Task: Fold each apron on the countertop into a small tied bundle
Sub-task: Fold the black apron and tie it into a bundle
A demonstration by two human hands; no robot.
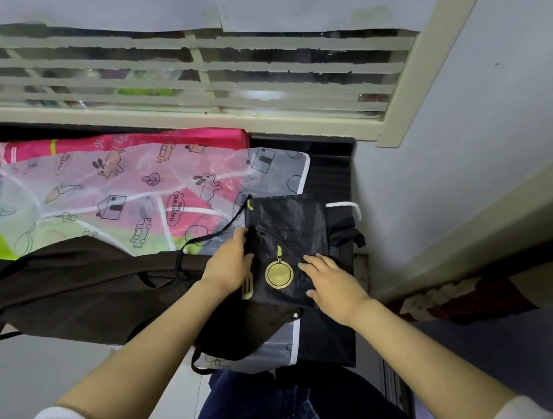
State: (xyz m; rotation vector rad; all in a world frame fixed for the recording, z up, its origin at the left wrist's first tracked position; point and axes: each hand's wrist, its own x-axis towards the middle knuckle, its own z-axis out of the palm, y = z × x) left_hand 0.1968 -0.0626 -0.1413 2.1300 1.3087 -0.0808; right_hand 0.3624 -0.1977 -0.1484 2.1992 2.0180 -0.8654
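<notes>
A black apron (286,231) with a gold pan print lies folded into a rough square on the right of the countertop. My left hand (229,262) grips its left edge, thumb tucked into the fold. My right hand (332,281) lies flat on its lower right part, fingers straight and spread. A thin black strap (210,236) trails from the apron's top left corner down to the left. Beside it lies a sheer white apron (125,192) with rabbit and house prints, spread over a pink one (207,136). A dark brown apron (87,284) lies crumpled in front.
A louvred window (180,71) with paper over its upper part runs along the back. A grey wall (484,129) closes the right side. Black fabric with a white strap (346,217) sits right of the folded apron. A red patterned cloth (464,299) lies lower right.
</notes>
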